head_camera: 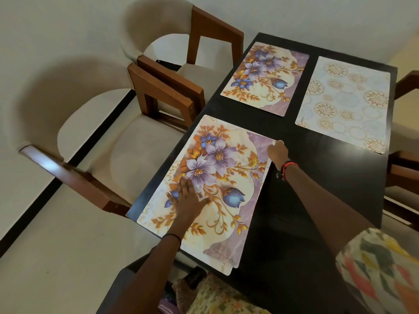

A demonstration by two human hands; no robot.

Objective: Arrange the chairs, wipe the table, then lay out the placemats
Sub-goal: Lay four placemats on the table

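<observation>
At the near left end of the dark table [306,200], the near floral placemat [229,159] lies lengthwise along the edge. It sits on a second, pale-patterned mat [147,201] whose border shows at the left and near sides. The left hand [188,196] rests flat on the floral mat, fingers straight and spread, evidently to pin it. The right hand [277,151] is at the mat's far right corner, fingers curled and apparently pinching that corner, likely to square or peel the top mat. Beyond, a far floral placemat [265,78] and a circle-patterned placemat [344,103] lie side by side, apart and already placed. The near right place is bare. Two cushioned chairs [127,155] stand at the left side and another chair [405,173] at the right.
</observation>
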